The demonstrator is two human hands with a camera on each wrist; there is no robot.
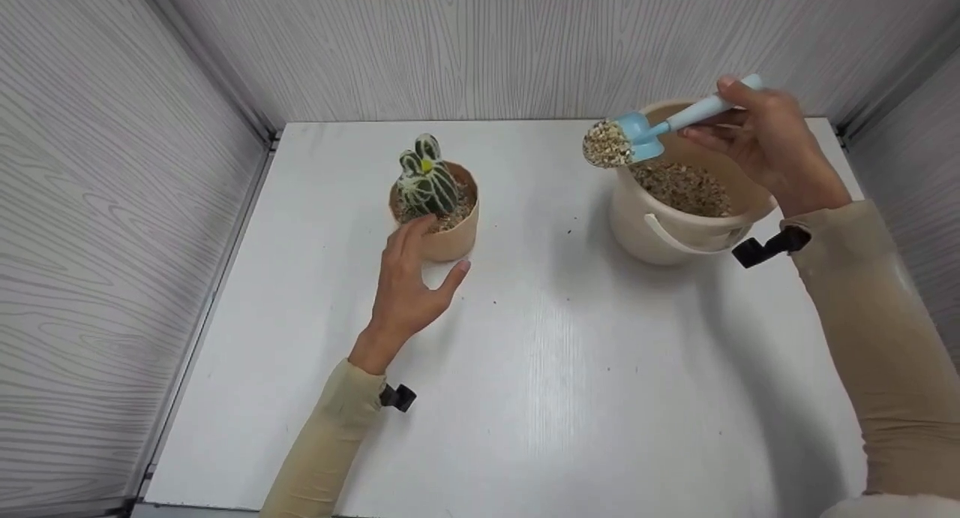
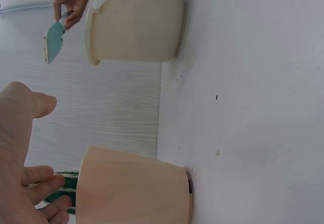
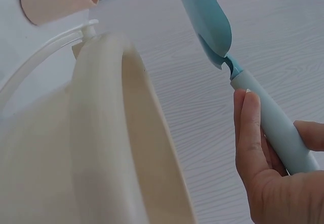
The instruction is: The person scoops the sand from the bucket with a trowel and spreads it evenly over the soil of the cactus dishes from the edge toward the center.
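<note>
I see the white surface (image 1: pixel 525 368) carrying a cream bucket (image 1: pixel 675 233) of gravel at the far right and a small peach pot (image 1: pixel 450 236) with a striped cactus (image 1: pixel 426 182) at the far left. My right hand (image 1: pixel 765 146) curls its grip round the handle of a blue scoop (image 1: pixel 679 121), whose bowl hangs over the bucket's left rim, heaped with gravel (image 1: pixel 606 144). My left hand (image 1: pixel 409 281) rests against the near side of the pot, fingers relaxed and spread, thumb out to the right, steadying it without closing on it.

As I judge it, doing this step well means keeping the scoop bowl level while it crosses the bare stretch between bucket and pot, since the load is piled high and grains would spill on a tilt. I would tip it low beside the cactus, onto the gravel already in the pot, and keep the left fingers clear of the spines.

The pot sits well left of the scoop, touching my left hand.
</note>
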